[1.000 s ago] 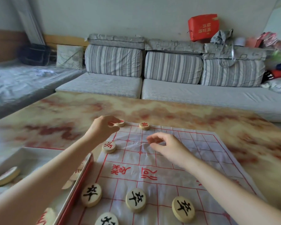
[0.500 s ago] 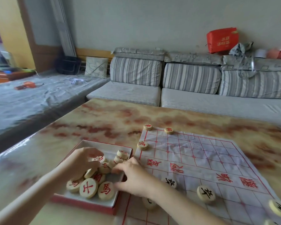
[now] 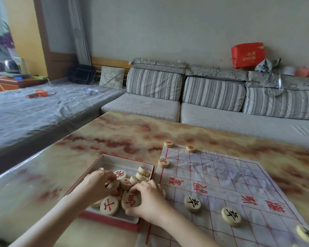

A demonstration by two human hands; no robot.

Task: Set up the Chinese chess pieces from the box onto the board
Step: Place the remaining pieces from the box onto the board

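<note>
An open red-rimmed box (image 3: 125,158) stands left of the white cloth board (image 3: 230,175) with its red grid. Several pale round pieces with red characters lie in the box. My left hand (image 3: 98,184) is inside the box, its fingertips pinching a tilted piece (image 3: 113,184). My right hand (image 3: 148,200) reaches over the box's right wall and grips a red-character piece (image 3: 131,201) beside another red piece (image 3: 109,205). On the board, red pieces sit at the far left corner (image 3: 169,144), further along the far edge (image 3: 191,148) and on the left edge (image 3: 164,162). Black-character pieces (image 3: 192,203) (image 3: 231,216) (image 3: 308,235) stand in a near row.
The box and board lie on a marbled orange table (image 3: 114,136). Beyond the far edge stands a striped grey sofa (image 3: 212,90) with a red bag (image 3: 247,54) on top. A covered bench (image 3: 34,111) runs along the left.
Both hands have come back from the board's far edge into the box. A red piece now sits at the far left corner. The view has swung left towards the box.
</note>
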